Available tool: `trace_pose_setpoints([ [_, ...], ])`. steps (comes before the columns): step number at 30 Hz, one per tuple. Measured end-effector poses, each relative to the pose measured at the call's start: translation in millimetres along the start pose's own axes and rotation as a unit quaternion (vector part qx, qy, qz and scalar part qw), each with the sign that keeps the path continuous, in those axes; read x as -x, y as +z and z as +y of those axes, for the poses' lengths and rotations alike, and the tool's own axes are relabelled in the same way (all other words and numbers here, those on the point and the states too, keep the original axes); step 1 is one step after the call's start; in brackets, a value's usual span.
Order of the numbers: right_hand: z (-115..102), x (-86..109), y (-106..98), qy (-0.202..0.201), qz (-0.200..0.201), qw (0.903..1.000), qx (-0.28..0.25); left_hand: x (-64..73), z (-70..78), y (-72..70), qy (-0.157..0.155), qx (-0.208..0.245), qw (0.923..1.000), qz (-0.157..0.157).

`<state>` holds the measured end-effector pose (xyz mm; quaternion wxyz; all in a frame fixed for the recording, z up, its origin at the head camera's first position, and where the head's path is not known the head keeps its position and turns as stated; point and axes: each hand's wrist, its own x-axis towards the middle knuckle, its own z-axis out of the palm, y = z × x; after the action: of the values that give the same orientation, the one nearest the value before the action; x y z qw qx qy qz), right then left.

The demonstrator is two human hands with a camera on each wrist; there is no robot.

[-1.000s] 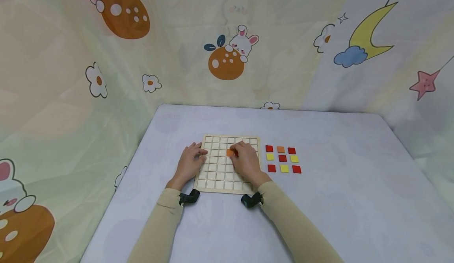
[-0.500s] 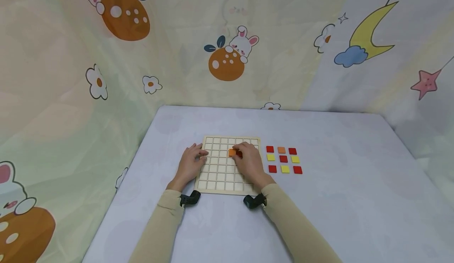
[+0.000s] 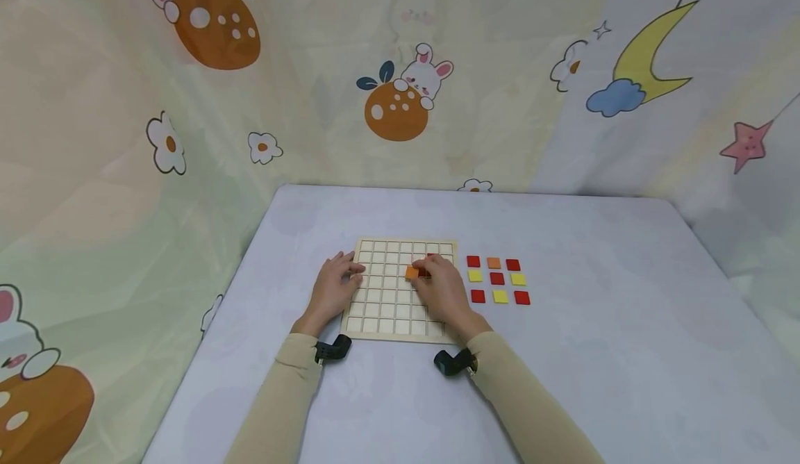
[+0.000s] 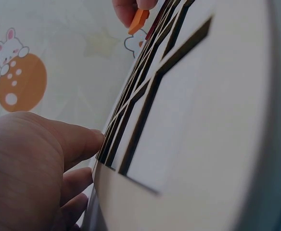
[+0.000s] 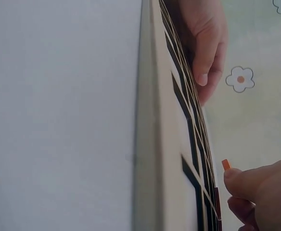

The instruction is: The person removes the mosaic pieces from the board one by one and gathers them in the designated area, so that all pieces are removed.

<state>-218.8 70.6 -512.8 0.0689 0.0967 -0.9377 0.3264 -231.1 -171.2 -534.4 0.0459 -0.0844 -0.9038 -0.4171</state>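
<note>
A wooden grid board (image 3: 371, 311) lies on the table in the head view. My right hand (image 3: 445, 290) pinches a small orange tile (image 3: 411, 273) between thumb and fingers, tilted just above the grid. In the right wrist view the orange tile (image 5: 226, 164) sticks out past the thumb tip. Red tile pieces (image 3: 431, 255) sit on the board, partly hidden by this hand. My left hand (image 3: 334, 287) rests at the board's left edge. Its thumb (image 4: 85, 139) touches the rim in the left wrist view, the other fingers loosely bent alongside.
Right of the board, loose tiles lie in rows: red tiles (image 3: 496, 278), yellow tiles (image 3: 475, 276) and an orange tile (image 3: 494, 263). The pale table (image 3: 612, 353) extends around them. A printed cloth (image 3: 312, 68) hangs behind and at the sides.
My right hand has shifted slightly right and toward me with the orange tile. More of a red tile on the board shows behind its fingers. The left hand stays in place.
</note>
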Motion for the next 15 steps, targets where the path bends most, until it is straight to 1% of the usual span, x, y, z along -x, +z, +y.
trace_pose_setpoints([
  [5,-1,6.5,0,-0.011,0.006,0.9999,-0.007,0.1,-1.2,0.0,0.005,0.000,1.0000,0.002],
  [8,-2,10.8,0,-0.011,0.012,0.9997,-0.016,-0.1,-1.5,0.1,0.007,-0.001,1.0000,0.002],
  [11,-2,15.3,-1,-0.002,0.011,0.9997,-0.024,0.2,-1.2,-0.2,0.007,0.000,1.0000,0.001],
  [15,-3,19.9,-3,0.012,0.004,0.9997,-0.021,0.6,-1.0,-0.6,0.008,0.000,1.0000,0.001],
])
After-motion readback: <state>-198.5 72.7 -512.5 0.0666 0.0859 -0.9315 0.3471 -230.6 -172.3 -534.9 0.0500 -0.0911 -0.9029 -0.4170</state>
